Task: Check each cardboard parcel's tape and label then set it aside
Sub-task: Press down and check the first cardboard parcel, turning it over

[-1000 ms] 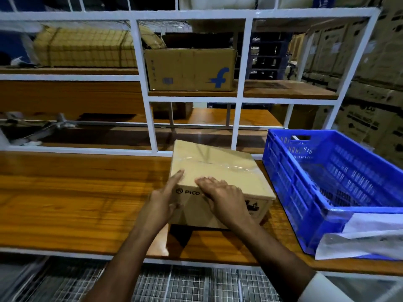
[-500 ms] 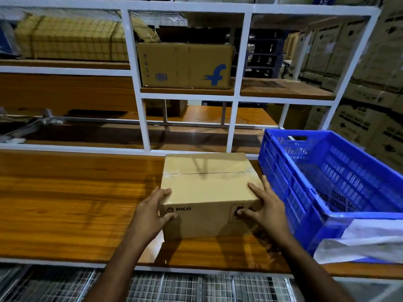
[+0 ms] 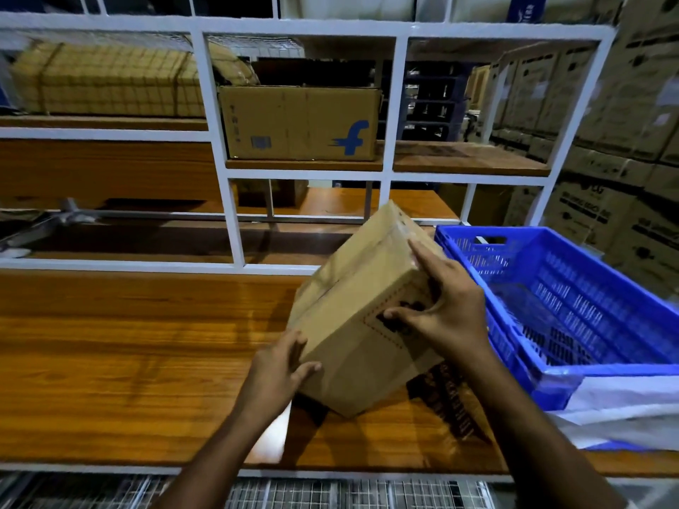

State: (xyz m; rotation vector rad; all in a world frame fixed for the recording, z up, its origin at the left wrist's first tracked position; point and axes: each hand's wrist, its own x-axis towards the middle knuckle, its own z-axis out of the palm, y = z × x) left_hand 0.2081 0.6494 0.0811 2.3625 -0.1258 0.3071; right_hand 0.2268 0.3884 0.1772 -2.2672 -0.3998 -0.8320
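Note:
A brown cardboard parcel (image 3: pixel 352 325) with clear tape over its seam is lifted and tilted above the wooden table (image 3: pixel 128 361), its far end raised toward the right. My left hand (image 3: pixel 279 372) grips its lower left corner, thumb on the near face. My right hand (image 3: pixel 444 306) holds the upper right side, fingers spread over the top edge and thumb on a dark printed mark. The face that was on top now looks left.
A blue plastic crate (image 3: pixel 573 306) stands right of the parcel, with a white plastic bag (image 3: pixel 624 405) draped over its near corner. Behind is a white metal rack (image 3: pixel 235 200) holding a larger carton (image 3: pixel 301 123). Stacked cartons (image 3: pixel 632 178) fill the right background.
The parcel lay flat on the table with my hands at its near corners; now it is lifted and tipped, its far end up toward the crate. My right hand moved onto its upper side.

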